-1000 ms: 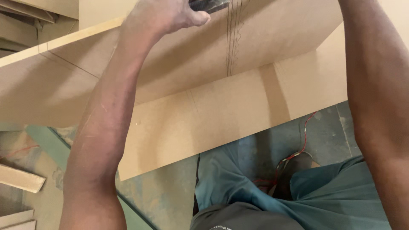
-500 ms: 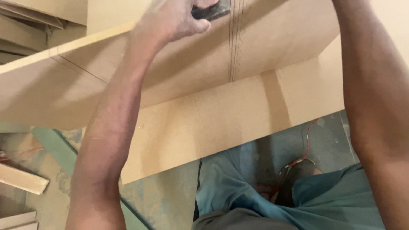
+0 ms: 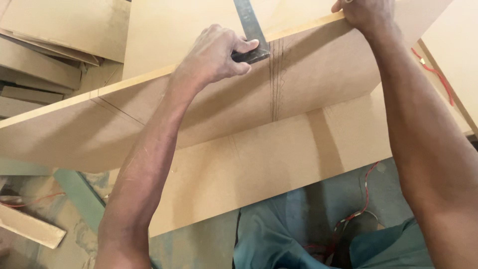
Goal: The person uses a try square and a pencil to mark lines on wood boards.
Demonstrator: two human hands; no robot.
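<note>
Left hand point(image 3: 214, 57) grips the try square point(image 3: 251, 32); right hand point(image 3: 366, 12) clasps the board point(image 3: 199, 107) edge.

We see a dusty green concrete floor point(image 3: 199, 244) carrying a short pale wooden offcut point(image 3: 30, 226) and thin red wire point(image 3: 366, 192).

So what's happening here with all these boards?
A person is leaning over a tall brown fibreboard panel standing on edge. The left hand presses a metal try square against the panel's top edge, right beside a cluster of pencil lines drawn down its face. The right hand grips the top edge further along. More board offcuts lie stacked behind.
</note>
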